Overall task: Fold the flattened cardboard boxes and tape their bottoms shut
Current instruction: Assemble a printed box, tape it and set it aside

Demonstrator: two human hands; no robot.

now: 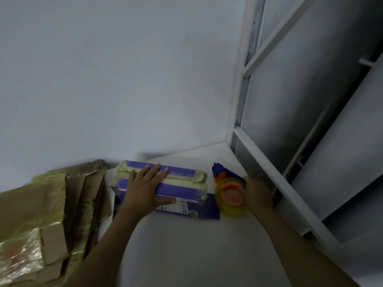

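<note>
Box of purple taped cardboard [180, 188] lies under my flat left hand [143, 185]; just right, my right hand [258, 193] grips a blue-and-orange plastic tape dispenser [231, 195].

A plain pale wall [124, 79] meets a white floor [186, 251]. At right stands a white-framed grey panel [290, 104]. Light is dim.

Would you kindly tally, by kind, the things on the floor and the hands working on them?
purple box: 1
tape dispenser: 1
pile of brown flattened cardboard: 1 (the sheets overlap too much to count)
hands: 2, the left hand and the right hand
Total: 5
</note>
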